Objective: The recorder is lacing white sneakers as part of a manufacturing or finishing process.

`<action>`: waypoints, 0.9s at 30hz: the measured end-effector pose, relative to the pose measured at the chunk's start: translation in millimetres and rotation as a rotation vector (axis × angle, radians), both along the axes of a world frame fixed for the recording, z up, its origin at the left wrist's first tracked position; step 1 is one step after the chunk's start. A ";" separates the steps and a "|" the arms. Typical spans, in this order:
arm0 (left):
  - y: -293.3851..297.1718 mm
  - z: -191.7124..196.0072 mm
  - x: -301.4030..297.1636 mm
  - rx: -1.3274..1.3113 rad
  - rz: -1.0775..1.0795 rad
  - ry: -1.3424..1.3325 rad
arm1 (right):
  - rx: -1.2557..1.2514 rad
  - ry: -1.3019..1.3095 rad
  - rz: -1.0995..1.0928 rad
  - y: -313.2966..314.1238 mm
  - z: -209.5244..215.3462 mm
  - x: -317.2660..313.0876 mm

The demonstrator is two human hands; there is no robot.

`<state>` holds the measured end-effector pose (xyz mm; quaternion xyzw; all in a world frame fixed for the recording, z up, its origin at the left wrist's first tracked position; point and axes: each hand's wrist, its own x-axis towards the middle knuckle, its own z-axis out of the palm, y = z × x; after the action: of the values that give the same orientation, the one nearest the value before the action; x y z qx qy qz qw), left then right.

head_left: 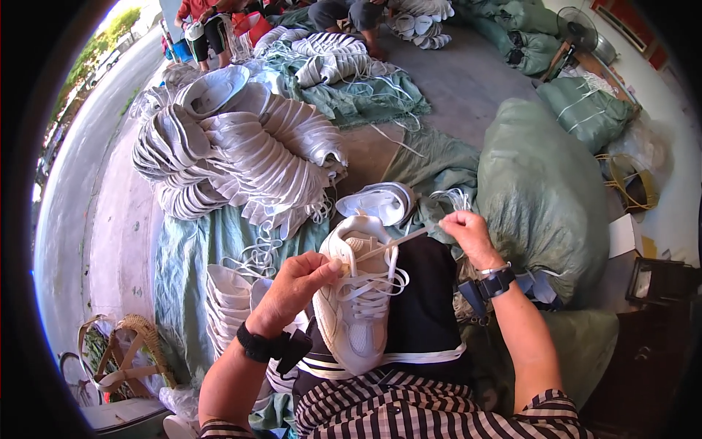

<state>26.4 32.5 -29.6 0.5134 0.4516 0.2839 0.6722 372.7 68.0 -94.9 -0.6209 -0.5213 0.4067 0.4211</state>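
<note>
A white sneaker [358, 322] rests on my lap over dark trousers, its toe toward me. White lace is threaded through its lower eyelets, and a loop sticks out on its right side. My left hand [296, 285] is closed, pinching the sneaker's left edge near the upper eyelets; whether lace is also between those fingers I cannot tell. Up and to the right, my right hand [472, 238] pinches a white shoelace [409, 236], which runs taut back across the sneaker's opening. Just beyond lies another white shoe upper [379, 201].
A big heap of stacked white shoe uppers [248, 146] lies ahead left on green sheeting [194, 256]. More uppers [227, 293] stand stacked by my left arm. A bulging green sack [541, 197] stands at right. Other people sit at the far end; a fan [578, 29] stands far right.
</note>
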 end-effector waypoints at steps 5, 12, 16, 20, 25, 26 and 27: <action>-20.9 1.1 -6.1 -0.028 0.057 -0.081 | 0.080 -0.124 0.001 -40.5 22.1 -38.9; -25.8 14.4 13.0 -0.013 0.207 -0.008 | -0.465 0.212 0.387 -66.7 74.4 -86.3; -32.1 4.8 17.1 -0.044 0.177 -0.129 | -0.521 0.125 0.472 -60.1 70.7 -93.0; -33.9 11.3 13.4 -0.133 0.144 -0.189 | -0.444 0.193 0.476 -71.8 64.2 -93.8; -53.3 -10.6 3.0 -0.075 0.003 -0.290 | -0.514 0.489 0.373 -107.2 57.9 -98.2; -53.7 -7.2 5.6 -0.081 0.004 -0.290 | -0.519 0.539 0.334 -109.3 57.4 -99.0; -52.1 -2.3 7.8 -0.073 0.162 -0.306 | -0.524 0.539 0.332 -107.2 56.9 -98.6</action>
<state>34.3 -19.5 -31.9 0.4014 0.3937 0.3954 0.7262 274.1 -39.1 -38.0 -0.4856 -0.3642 0.7364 0.2987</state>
